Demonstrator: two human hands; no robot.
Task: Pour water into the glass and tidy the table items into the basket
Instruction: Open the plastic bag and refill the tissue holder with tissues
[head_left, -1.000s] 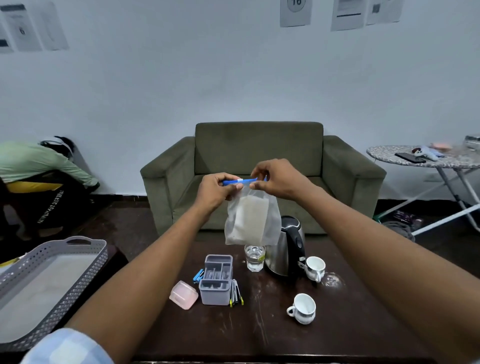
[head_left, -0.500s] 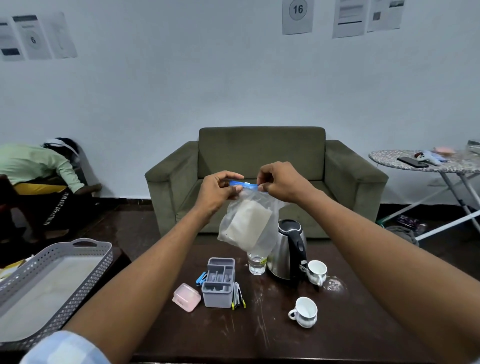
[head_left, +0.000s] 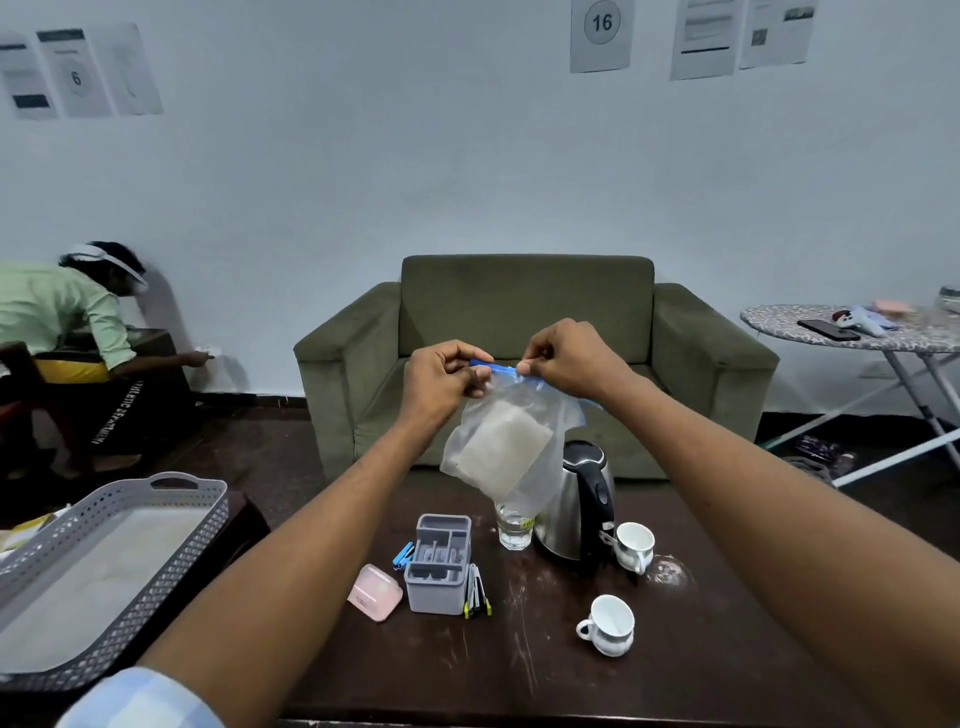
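Note:
My left hand (head_left: 443, 376) and my right hand (head_left: 566, 356) both pinch the blue zip strip of a clear plastic bag (head_left: 506, 449) held in the air above the dark table (head_left: 545, 675). A pale flat pad lies inside the bag, which hangs tilted. Below it stand a glass (head_left: 514, 527) with water and a steel kettle (head_left: 576, 512). Two white cups (head_left: 635, 545) (head_left: 609, 623), a grey organiser (head_left: 439, 564), a pink box (head_left: 375, 592), blue clips (head_left: 403, 556) and several pens (head_left: 477, 592) rest on the table. The grey basket (head_left: 104, 571) sits at the left.
A green armchair (head_left: 530, 322) stands behind the table. An ironing board (head_left: 852, 332) with a phone and small items is at the right. Another person (head_left: 62, 322) bends over at the far left by the wall.
The bag has swung from hanging straight to tilted, its lower end toward the left. My hands stay on the zip strip and have spread slightly apart. The person at the left has leaned further.

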